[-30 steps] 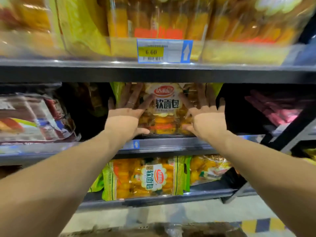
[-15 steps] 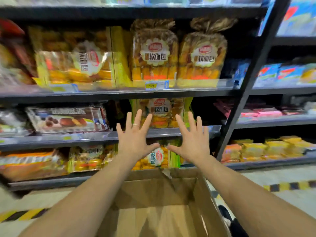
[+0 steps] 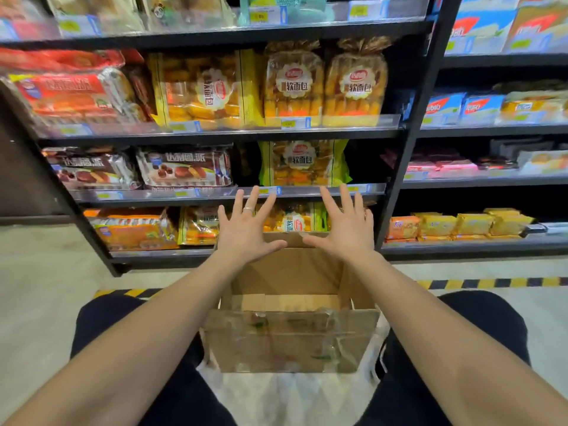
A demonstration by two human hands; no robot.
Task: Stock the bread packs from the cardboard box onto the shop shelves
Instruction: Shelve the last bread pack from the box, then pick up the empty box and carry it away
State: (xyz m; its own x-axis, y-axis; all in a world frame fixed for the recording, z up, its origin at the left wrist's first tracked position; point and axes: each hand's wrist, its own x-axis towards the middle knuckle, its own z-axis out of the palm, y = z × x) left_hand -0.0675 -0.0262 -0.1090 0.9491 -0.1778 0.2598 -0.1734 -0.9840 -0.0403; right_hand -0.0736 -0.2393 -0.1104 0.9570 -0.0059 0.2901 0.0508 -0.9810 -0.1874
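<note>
A yellow-green bread pack (image 3: 302, 162) stands upright on the middle shelf (image 3: 307, 191). Two taller bread packs (image 3: 324, 84) stand on the shelf above, and more packs (image 3: 289, 221) lie on the bottom shelf. The open cardboard box (image 3: 292, 302) sits on the floor between my knees; I see only bare cardboard inside. My left hand (image 3: 246, 232) and my right hand (image 3: 345, 229) hover above the box's far edge, below the middle shelf, fingers spread and holding nothing.
Chocolate pie packs (image 3: 184, 167) fill the middle shelf's left side. Orange packs (image 3: 132, 229) lie bottom left. A black upright post (image 3: 408, 142) separates a second shelf bay with yellow packs (image 3: 461, 224). Yellow-black floor tape (image 3: 491, 283) runs along the shelf base.
Both hands let go of the bread pack on the middle shelf and drew back and down over the box. My view pulled away from the shelves.
</note>
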